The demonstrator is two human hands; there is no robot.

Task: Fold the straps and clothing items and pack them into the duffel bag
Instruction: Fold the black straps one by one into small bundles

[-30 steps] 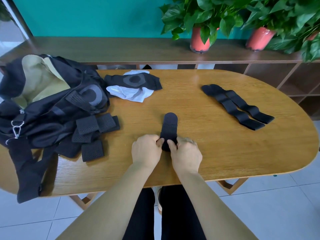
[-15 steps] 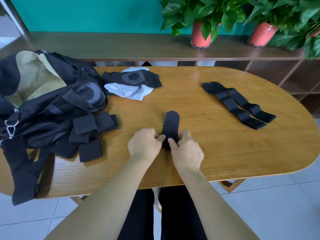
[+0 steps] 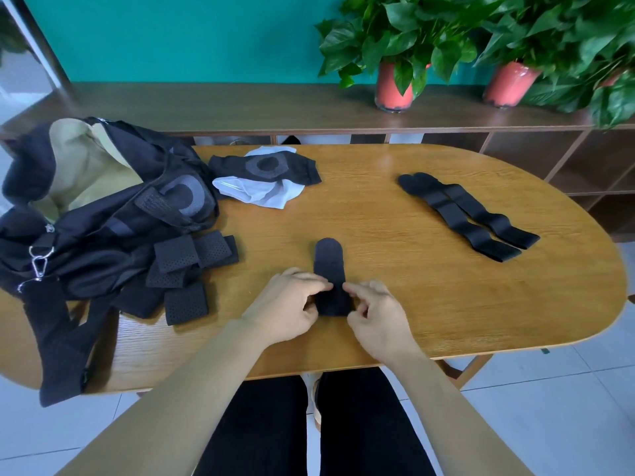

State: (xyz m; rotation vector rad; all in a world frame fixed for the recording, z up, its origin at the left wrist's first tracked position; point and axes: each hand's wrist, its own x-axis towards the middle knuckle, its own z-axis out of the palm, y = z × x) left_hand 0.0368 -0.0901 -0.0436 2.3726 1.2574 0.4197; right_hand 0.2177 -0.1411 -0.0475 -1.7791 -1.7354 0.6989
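A short black strap (image 3: 329, 266) lies lengthwise on the wooden table (image 3: 395, 297), its rounded end pointing away from me. My left hand (image 3: 288, 309) and my right hand (image 3: 378, 317) pinch its near end from either side, where the strap is rolled or folded into a thicker wad. Two long black straps (image 3: 464, 214) lie side by side at the right. An open black duffel bag (image 3: 86, 201) with tan lining sits at the left. Beside it lie several folded perforated black straps (image 3: 185, 269). A black knee sleeve (image 3: 264, 168) rests on a white garment (image 3: 261, 194).
The bag's shoulder strap (image 3: 58, 338) hangs over the table's near left edge, with a metal clip (image 3: 39, 262) on the bag. A long wooden shelf (image 3: 275, 108) behind the table carries potted plants (image 3: 395, 73). My legs are under the table's front edge.
The strap's near end has been folded over further, so the wad between my fingers is thicker. My hands have shifted slightly apart on it.
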